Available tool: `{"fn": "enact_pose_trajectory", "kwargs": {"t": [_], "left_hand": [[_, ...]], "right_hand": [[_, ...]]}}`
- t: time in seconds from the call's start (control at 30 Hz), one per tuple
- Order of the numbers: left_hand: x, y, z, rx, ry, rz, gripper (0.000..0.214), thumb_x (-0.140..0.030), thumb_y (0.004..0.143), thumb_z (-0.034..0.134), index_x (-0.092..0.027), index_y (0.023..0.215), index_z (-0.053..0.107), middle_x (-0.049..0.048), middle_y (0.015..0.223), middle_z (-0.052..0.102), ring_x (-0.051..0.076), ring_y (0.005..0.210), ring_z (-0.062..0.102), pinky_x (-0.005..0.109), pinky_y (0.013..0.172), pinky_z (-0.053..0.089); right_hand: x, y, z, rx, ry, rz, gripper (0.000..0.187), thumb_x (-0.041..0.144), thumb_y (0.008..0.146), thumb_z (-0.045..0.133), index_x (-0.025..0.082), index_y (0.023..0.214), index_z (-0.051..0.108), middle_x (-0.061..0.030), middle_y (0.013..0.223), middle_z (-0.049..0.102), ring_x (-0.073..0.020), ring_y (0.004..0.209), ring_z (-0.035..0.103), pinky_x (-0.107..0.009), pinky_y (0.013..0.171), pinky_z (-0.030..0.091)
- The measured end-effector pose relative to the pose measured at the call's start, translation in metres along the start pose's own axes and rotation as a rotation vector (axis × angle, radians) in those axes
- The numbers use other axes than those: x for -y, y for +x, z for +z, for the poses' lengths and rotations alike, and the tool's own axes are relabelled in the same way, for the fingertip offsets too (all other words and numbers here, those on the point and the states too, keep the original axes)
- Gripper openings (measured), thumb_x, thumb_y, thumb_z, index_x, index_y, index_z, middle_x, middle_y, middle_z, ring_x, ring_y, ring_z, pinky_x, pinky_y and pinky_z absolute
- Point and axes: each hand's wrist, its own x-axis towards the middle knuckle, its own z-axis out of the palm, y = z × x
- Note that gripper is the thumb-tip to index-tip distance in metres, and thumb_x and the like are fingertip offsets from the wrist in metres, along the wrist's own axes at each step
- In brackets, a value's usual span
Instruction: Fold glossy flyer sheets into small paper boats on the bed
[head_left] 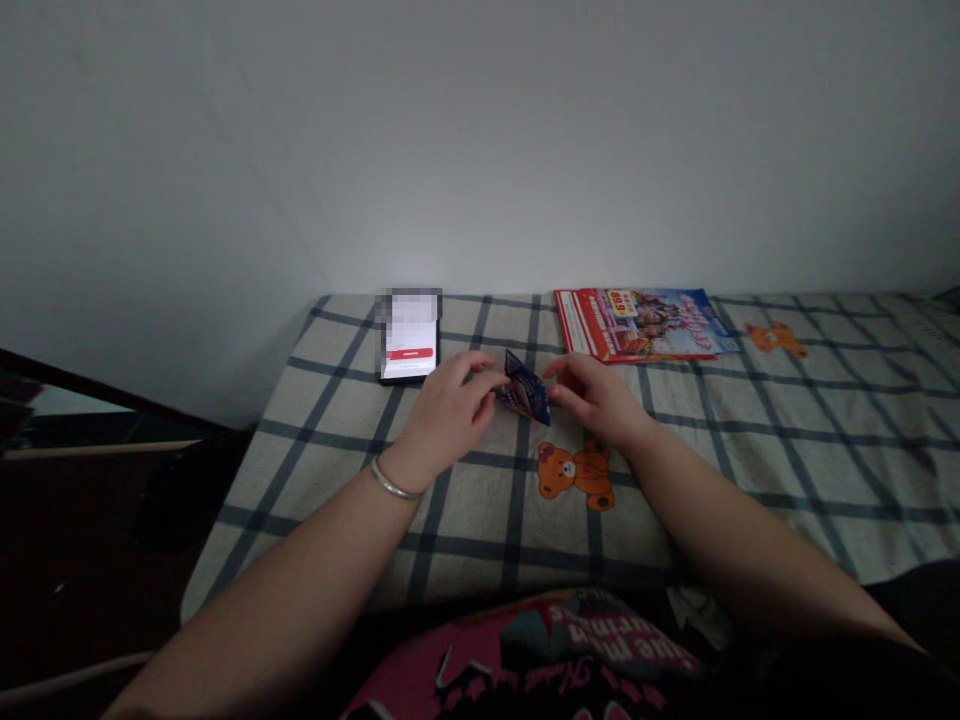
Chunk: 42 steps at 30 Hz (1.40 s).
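Between my hands is a small dark blue folded paper (528, 388) with printed patterns and pointed corners, held just above the cloth. The thumb and fingers of my left hand (454, 405) pinch its left side, and a silver bangle circles that wrist. On the opposite side, my right hand (600, 395) has its thumb and forefinger closed at the right edge. Some of the fingertips are hard to make out in the dim light. A phone (410, 345) with a lit, partly blurred screen lies just beyond my left hand.
A stack of colourful flyers (652, 325) lies against the wall (480, 150), beyond my right hand. The table is covered by a checked cloth (337, 460) with printed bears. Its left edge drops off to a dark floor (90, 560).
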Motion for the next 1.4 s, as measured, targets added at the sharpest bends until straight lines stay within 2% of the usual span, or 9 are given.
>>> {"fn": "enact_pose_trajectory", "kwargs": {"t": [0.13, 0.3, 0.5, 0.63, 0.77, 0.87, 0.97, 1.1, 1.4], "left_hand": [[-0.001, 0.0, 0.0, 0.011, -0.04, -0.038, 0.038, -0.008, 0.085, 0.056, -0.017, 0.122, 0.058, 0.0112, 0.121, 0.056, 0.025, 0.113, 0.056, 0.046, 0.098, 0.051], [0.0, 0.0, 0.001, 0.002, -0.054, -0.078, 0.04, -0.008, 0.086, 0.055, -0.017, 0.125, 0.054, 0.0108, 0.122, 0.055, 0.025, 0.116, 0.054, 0.046, 0.102, 0.05], [0.0, 0.0, 0.0, -0.051, -0.054, -0.109, 0.041, -0.008, 0.087, 0.054, -0.016, 0.127, 0.05, 0.0115, 0.122, 0.053, 0.025, 0.12, 0.052, 0.046, 0.106, 0.047], [-0.001, 0.0, -0.002, -0.071, -0.04, -0.141, 0.039, -0.008, 0.087, 0.055, -0.015, 0.124, 0.052, 0.0115, 0.12, 0.052, 0.024, 0.116, 0.053, 0.044, 0.102, 0.049], [-0.002, 0.0, -0.005, -0.04, 0.002, -0.149, 0.016, -0.009, 0.086, 0.054, -0.016, 0.099, 0.059, 0.0069, 0.098, 0.057, 0.022, 0.096, 0.058, 0.04, 0.087, 0.052], [-0.002, -0.002, -0.004, 0.047, 0.0, -0.105, 0.011, -0.01, 0.087, 0.053, -0.017, 0.09, 0.06, 0.004, 0.088, 0.06, 0.019, 0.084, 0.058, 0.035, 0.077, 0.052], [0.0, -0.004, 0.001, 0.156, -0.094, 0.024, 0.023, -0.012, 0.091, 0.051, -0.02, 0.109, 0.063, 0.0032, 0.093, 0.065, 0.017, 0.083, 0.061, 0.032, 0.074, 0.052], [0.001, -0.003, 0.008, 0.23, -0.097, 0.144, 0.029, -0.012, 0.091, 0.053, -0.02, 0.117, 0.064, 0.0059, 0.103, 0.065, 0.02, 0.097, 0.059, 0.038, 0.087, 0.052], [0.002, -0.005, 0.012, 0.276, -0.074, 0.19, 0.029, -0.012, 0.089, 0.059, -0.022, 0.116, 0.065, 0.0073, 0.119, 0.06, 0.023, 0.115, 0.053, 0.045, 0.1, 0.047]], "right_hand": [[0.009, -0.005, -0.002, 0.163, -0.011, 0.05, 0.052, 0.058, 0.069, 0.078, 0.022, 0.1, 0.057, 0.0048, 0.065, 0.056, -0.0124, 0.054, 0.051, -0.025, 0.051, 0.034], [0.014, -0.005, 0.0, 0.116, -0.121, -0.007, 0.031, 0.045, 0.078, 0.074, 0.022, 0.091, 0.058, 0.0035, 0.067, 0.058, -0.0117, 0.056, 0.052, -0.024, 0.053, 0.033], [-0.002, 0.0, -0.004, -0.04, -0.203, -0.009, 0.006, 0.026, 0.085, 0.064, 0.022, 0.088, 0.062, -0.0001, 0.078, 0.061, -0.0118, 0.062, 0.053, -0.024, 0.057, 0.039], [-0.011, 0.002, -0.006, -0.109, -0.148, 0.013, 0.01, 0.023, 0.087, 0.06, 0.022, 0.095, 0.066, -0.0019, 0.084, 0.061, -0.0119, 0.062, 0.054, -0.025, 0.059, 0.043], [-0.013, 0.004, -0.006, -0.136, -0.139, 0.041, 0.011, 0.025, 0.089, 0.058, 0.022, 0.094, 0.067, -0.0037, 0.087, 0.065, -0.0147, 0.067, 0.058, -0.028, 0.062, 0.046], [-0.015, 0.006, -0.006, -0.153, -0.151, 0.052, 0.012, 0.026, 0.09, 0.057, 0.024, 0.094, 0.068, -0.0046, 0.091, 0.068, -0.0174, 0.073, 0.061, -0.03, 0.066, 0.048], [-0.021, 0.009, -0.008, -0.207, -0.191, 0.061, 0.013, 0.027, 0.089, 0.059, 0.024, 0.095, 0.07, -0.0051, 0.09, 0.07, -0.0201, 0.08, 0.063, -0.033, 0.07, 0.049], [-0.03, 0.021, -0.013, -0.299, -0.195, 0.095, 0.012, 0.025, 0.086, 0.061, 0.023, 0.09, 0.072, -0.0045, 0.085, 0.071, -0.0212, 0.079, 0.064, -0.034, 0.075, 0.049], [-0.025, 0.074, -0.007, -0.182, -0.305, 0.168, 0.017, 0.025, 0.086, 0.059, 0.022, 0.093, 0.074, -0.004, 0.086, 0.073, -0.021, 0.08, 0.064, -0.033, 0.075, 0.047]]}}
